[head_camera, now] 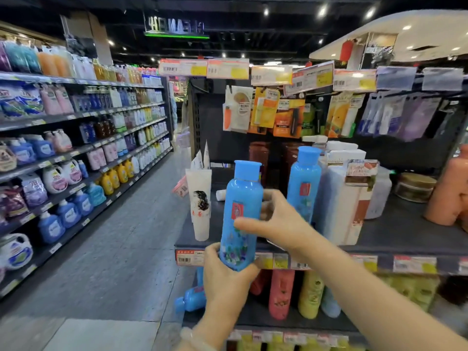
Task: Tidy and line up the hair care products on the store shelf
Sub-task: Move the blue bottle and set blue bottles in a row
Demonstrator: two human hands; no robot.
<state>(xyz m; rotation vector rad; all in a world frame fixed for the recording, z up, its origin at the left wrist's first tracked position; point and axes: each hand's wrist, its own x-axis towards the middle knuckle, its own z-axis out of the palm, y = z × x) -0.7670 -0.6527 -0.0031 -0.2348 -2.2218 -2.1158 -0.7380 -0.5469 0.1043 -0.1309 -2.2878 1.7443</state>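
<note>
I hold a tall blue bottle with a blue cap upright in front of the dark shelf's front edge. My left hand grips its base from below. My right hand wraps round its middle from the right, thumb across the label. A second blue bottle stands on the shelf just behind my right hand. Left of the held bottle a white tube with a drawn head of hair stands upright on its cap. A white bottle stands to the right.
A brown jar and an orange bottle stand further right. On the shelf below stand red, yellow and pale blue bottles, with one blue bottle lying on its side. Packets hang above. An aisle with stocked shelves runs along the left.
</note>
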